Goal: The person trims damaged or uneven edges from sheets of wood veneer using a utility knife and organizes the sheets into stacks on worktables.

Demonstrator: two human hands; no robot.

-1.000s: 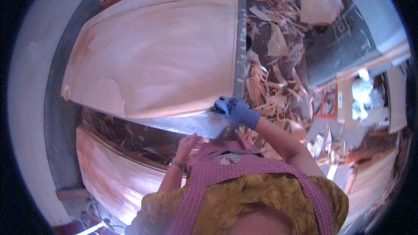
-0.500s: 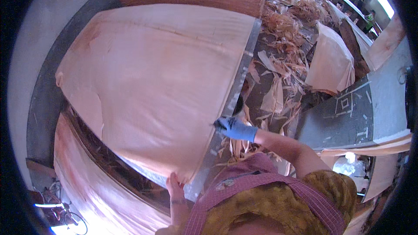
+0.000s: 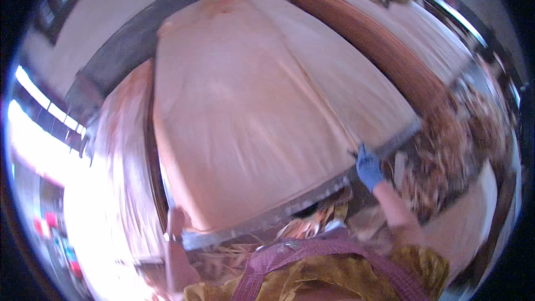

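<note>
From the head view, a big pale sheet of wood veneer (image 3: 262, 117) lies on top of a stack on the metal-edged worktop (image 3: 267, 220). The right hand (image 3: 368, 168), in a blue glove, pinches the sheet's right corner. The left hand (image 3: 175, 223) rests at its near left corner; its grip I cannot tell. Wood scraps (image 3: 451, 150) pile to the right.
</note>
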